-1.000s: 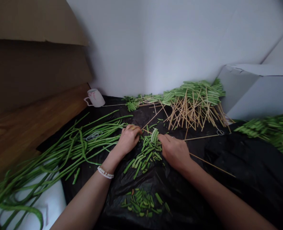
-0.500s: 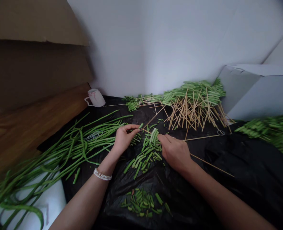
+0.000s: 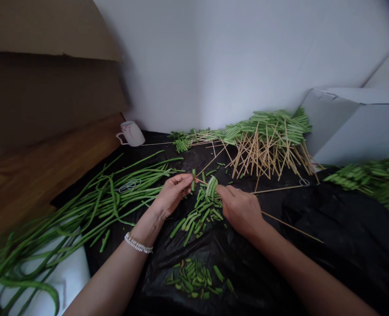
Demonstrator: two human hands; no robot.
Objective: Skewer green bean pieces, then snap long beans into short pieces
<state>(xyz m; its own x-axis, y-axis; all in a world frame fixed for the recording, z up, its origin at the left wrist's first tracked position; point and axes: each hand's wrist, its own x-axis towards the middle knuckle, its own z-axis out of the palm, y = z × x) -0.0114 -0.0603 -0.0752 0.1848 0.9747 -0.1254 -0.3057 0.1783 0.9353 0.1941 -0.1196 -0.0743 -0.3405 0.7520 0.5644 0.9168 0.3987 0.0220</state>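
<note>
Between thumb and fingers, my left hand (image 3: 176,191) pinches a short cut piece of green bean (image 3: 193,180), which stands nearly upright at the tip of a skewer. My right hand (image 3: 240,208) is closed around that wooden skewer (image 3: 202,181); several bean pieces (image 3: 211,187) are threaded on it side by side, close to my fingers. Below both hands lies a loose heap of cut bean pieces (image 3: 199,215). Long whole green beans (image 3: 115,197) stretch out to the left of my left hand.
At the back right, filled skewers (image 3: 269,127) are piled against a white box (image 3: 352,118). More threaded beans (image 3: 372,177) lie at far right. A white mug (image 3: 131,134) stands at the back left near a cardboard box (image 3: 49,87). Small bean ends (image 3: 194,278) lie on the black plastic sheet (image 3: 256,281).
My left hand has turned and brought the bean piece upright against the skewer's tip. My right hand has stayed nearly still with the skewer.
</note>
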